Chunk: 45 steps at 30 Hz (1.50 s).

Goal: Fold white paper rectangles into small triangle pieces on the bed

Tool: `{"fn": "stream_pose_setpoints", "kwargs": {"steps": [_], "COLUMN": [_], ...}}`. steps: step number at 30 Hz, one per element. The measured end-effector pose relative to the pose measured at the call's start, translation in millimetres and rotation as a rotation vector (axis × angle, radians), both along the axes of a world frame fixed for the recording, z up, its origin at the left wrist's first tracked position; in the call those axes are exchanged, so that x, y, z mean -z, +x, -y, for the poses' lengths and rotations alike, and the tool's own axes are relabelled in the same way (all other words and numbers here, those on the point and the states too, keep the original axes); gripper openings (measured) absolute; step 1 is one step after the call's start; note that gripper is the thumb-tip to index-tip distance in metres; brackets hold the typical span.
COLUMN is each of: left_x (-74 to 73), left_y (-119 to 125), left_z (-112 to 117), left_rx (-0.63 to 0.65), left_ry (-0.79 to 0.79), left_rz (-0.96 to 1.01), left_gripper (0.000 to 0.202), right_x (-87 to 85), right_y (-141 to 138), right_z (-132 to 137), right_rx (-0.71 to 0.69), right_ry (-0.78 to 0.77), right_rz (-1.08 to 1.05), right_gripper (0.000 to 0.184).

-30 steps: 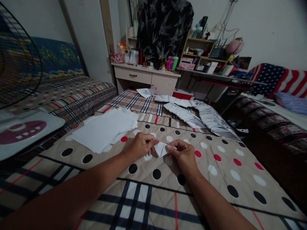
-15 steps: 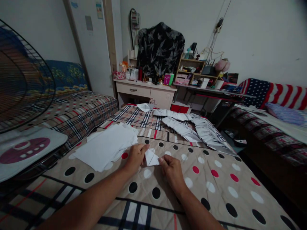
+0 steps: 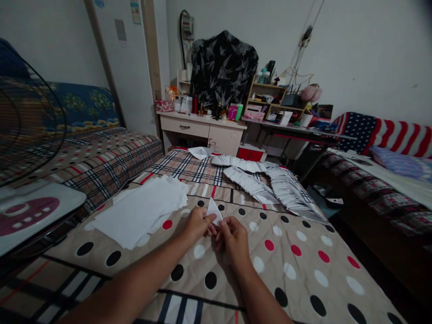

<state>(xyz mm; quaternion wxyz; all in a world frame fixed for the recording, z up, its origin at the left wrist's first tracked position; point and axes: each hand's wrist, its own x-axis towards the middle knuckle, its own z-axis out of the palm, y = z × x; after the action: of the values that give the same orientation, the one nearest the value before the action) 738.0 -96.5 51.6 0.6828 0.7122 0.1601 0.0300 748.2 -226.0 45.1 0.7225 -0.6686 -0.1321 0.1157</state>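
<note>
A small folded piece of white paper (image 3: 213, 210) stands point-up between my two hands over the bed. My left hand (image 3: 199, 222) pinches its left side with the thumb across the face. The fingers of my right hand (image 3: 233, 234) are closed on its lower right edge. To the left of my left hand lies a stack of white paper sheets (image 3: 135, 211), slightly fanned. Further off, long rows of folded paper pieces (image 3: 283, 184) lie in curved lines on the spread.
A dotted and plaid bedspread (image 3: 243, 270) lies beneath everything. A fan (image 3: 30, 121) with a white base stands at the left. Beyond the bed are a white desk (image 3: 185, 128) with bottles, a dark patterned shirt (image 3: 224, 67) and a shelf (image 3: 270, 96). One loose paper (image 3: 200, 153) lies at the far edge.
The folded paper has turned from lying wide to standing with its point up. My hands have come closer together around it. The whole view has shifted slightly.
</note>
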Motion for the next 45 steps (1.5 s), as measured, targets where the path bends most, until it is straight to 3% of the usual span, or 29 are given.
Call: {"fn": "stream_pose_setpoints", "kwargs": {"steps": [3,6,10,14,19,28,33,45], "left_x": [-1.5,-1.3,-0.5,1.5,4.4,6.3,10.4,12.4], "left_y": [6.2,6.8,3.1,0.9,1.1,0.6,-0.1,-0.7], "left_z": [4.0,0.9,-4.1,-5.5,-7.0,-4.7,-2.3,0.1], "left_rx": [0.008,-0.043,-0.103,-0.077,-0.031,-0.018,-0.004,-0.039], "left_ry": [-0.085,-0.091,-0.118,-0.183,-0.099,0.065,0.069,0.092], "left_rz": [-0.012,0.042,0.093,0.146,0.200,0.157,0.164,0.196], "left_gripper": [0.023,0.032,0.042,0.047,0.047,0.045,0.045,0.040], "right_x": [-2.3,-4.6,-6.5,-6.5,-3.1,-11.9,-18.4,-12.6], "right_y": [6.0,8.4,6.6,5.1,4.3,-4.1,-5.1,-4.8], "right_z": [6.3,9.9,8.1,6.5,8.9,5.9,4.0,2.9], "right_rx": [0.069,0.096,0.014,-0.073,-0.095,-0.118,-0.136,-0.134], "right_ry": [-0.061,-0.029,0.067,0.197,0.247,0.161,0.170,0.136], "right_rz": [0.043,0.056,-0.026,-0.098,-0.168,-0.103,-0.069,-0.007], "right_gripper": [0.039,0.038,0.037,0.036,0.034,0.039,0.043,0.033]}}
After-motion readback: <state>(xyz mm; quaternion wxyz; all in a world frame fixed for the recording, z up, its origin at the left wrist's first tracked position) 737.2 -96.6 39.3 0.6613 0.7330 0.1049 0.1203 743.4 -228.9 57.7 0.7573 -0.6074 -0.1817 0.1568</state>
